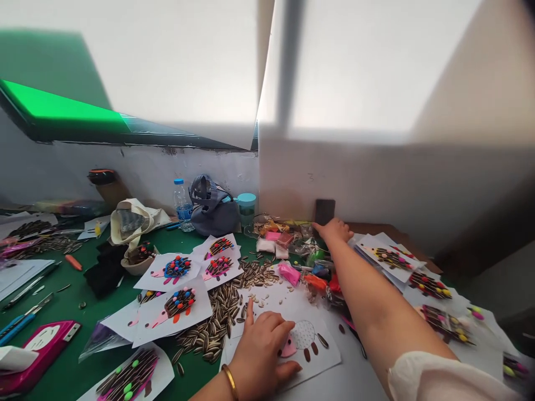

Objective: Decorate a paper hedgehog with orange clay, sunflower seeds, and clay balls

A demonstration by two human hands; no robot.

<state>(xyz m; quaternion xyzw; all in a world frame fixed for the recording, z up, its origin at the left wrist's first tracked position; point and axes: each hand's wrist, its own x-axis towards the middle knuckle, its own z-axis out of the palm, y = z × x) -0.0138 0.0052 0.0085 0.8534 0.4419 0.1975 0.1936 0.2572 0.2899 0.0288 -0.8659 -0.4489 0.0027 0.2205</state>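
Observation:
My left hand (pixel 265 348), with a gold bangle at the wrist, lies with fingers spread on a white paper (pixel 324 362). The paper bears a pink clay face, a patterned round outline and brown oval feet, just right of my fingers. My right arm stretches to the back of the table, where my right hand (pixel 334 230) is at the foot of a dark phone-like slab (pixel 325 210) leaning on the wall. Its fingers are bent; what they hold, if anything, cannot be made out. Striped sunflower seeds (pixel 223 317) lie left of the paper.
Finished hedgehog cards (pixel 178 314) lie left, more (pixel 393 259) at right. Bagged coloured clay (pixel 288 273) lies in the middle. Behind stand a water bottle (pixel 183 206), a grey-blue bag (pixel 213 214) and a lidded cup (pixel 246 210). A pink box (pixel 39 356) and scissors (pixel 20 323) lie left.

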